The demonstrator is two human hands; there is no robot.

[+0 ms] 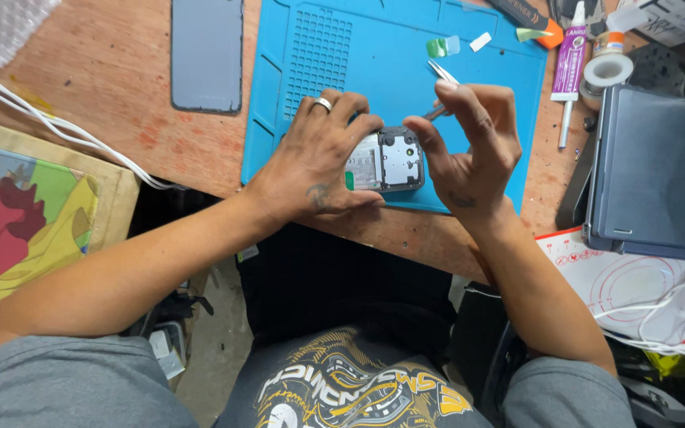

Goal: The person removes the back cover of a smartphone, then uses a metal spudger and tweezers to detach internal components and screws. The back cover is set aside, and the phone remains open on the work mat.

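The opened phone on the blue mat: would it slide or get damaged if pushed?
The opened phone probably slides little, since it lies flat on the blue mat with the left hand on it. Its exposed internals look fragile, so the tweezers in the right hand likely need light contact.

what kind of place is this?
Likely a phone repair bench. The left hand steadies an opened phone on a blue repair mat, the right hand holds tweezers, and a glue tube lies nearby.

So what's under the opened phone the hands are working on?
The opened phone lies on a blue work mat spread on the wooden table. The left hand covers the phone's left part, so the mat there, and directly beneath the phone, stays hidden. The right hand holds tweezers.
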